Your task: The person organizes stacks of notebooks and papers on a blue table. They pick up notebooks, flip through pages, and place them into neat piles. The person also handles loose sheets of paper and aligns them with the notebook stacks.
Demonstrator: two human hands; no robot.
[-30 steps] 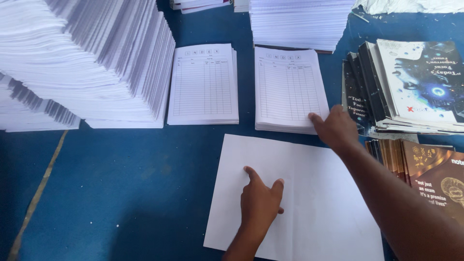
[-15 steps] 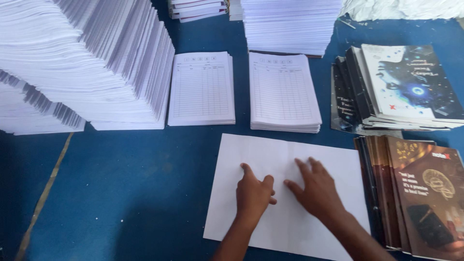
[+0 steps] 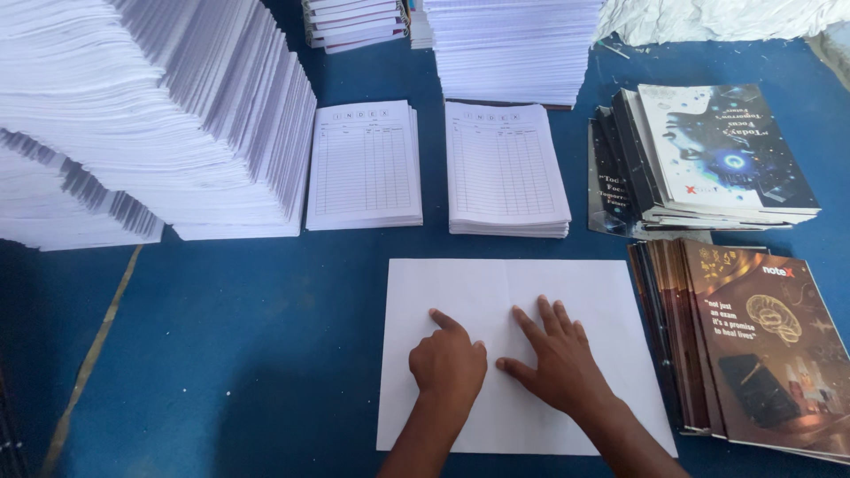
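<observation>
A wide white sheet [image 3: 460, 288] with a faint centre crease lies flat on the blue table [image 3: 248, 345] in front of me. My left hand [image 3: 447, 365] rests on its middle with the fingers curled and the index finger stretched forward. My right hand [image 3: 556, 356] lies flat beside it, fingers spread, pressing on the sheet just right of the crease. Neither hand holds anything. Beyond the sheet are two stacks of ruled table pages, one on the left [image 3: 365, 164] and one on the right [image 3: 505, 166].
A big slanting pile of white paper [image 3: 150, 115] fills the left. More white stacks [image 3: 513, 44] stand at the back. Dark covers with a blue picture [image 3: 717, 155] and brown covers [image 3: 761, 336] are stacked on the right.
My right hand came back from the right ruled stack and settled flat on the white sheet next to my left hand, which stayed in place.
</observation>
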